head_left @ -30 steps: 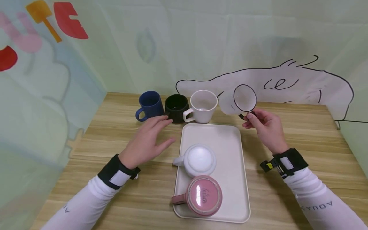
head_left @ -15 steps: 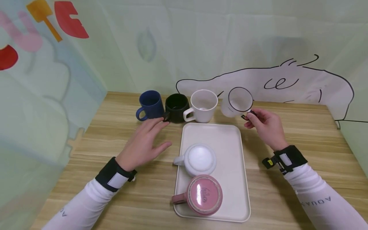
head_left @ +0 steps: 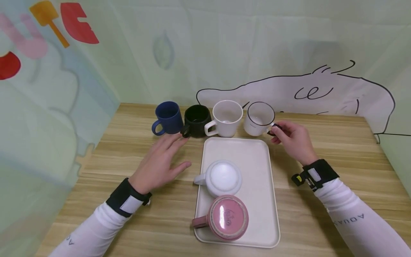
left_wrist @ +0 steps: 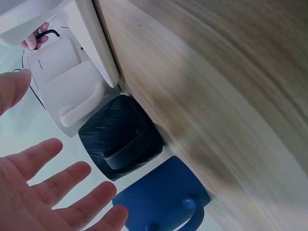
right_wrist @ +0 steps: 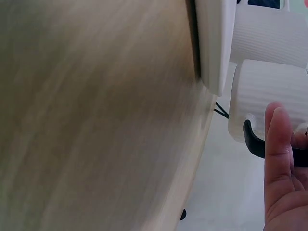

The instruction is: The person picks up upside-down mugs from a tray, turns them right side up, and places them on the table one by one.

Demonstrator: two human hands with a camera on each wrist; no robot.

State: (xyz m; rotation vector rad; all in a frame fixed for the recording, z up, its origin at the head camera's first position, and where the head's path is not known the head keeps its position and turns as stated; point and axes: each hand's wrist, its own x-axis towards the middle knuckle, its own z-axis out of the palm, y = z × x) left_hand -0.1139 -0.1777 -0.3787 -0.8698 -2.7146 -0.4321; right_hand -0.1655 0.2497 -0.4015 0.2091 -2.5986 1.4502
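Observation:
My right hand point(head_left: 293, 141) pinches the black handle point(right_wrist: 257, 147) of a white mug with a black rim point(head_left: 258, 121). That mug is upright at the right end of a row, beside a plain white mug point(head_left: 227, 119). Left of these come a black mug point(head_left: 197, 121) and a blue mug point(head_left: 168, 117), both mouth up. My left hand point(head_left: 158, 162) hovers with spread fingers in front of the black and blue mugs, holding nothing. In the left wrist view its fingers point(left_wrist: 72, 178) stand apart from the black mug.
A cream tray point(head_left: 257, 200) lies in front of the row. On it, a white mug point(head_left: 223, 178) and a pink mug point(head_left: 228, 218) stand upside down, handles to the left. Behind the row rises a printed cloth wall point(head_left: 224, 53) at the wooden table's point(head_left: 334, 150) back edge.
The black-rimmed mug, tilted before, has come down and leftward to stand upright beside the plain white mug. My right hand moved with it. The left hand drew back slightly.

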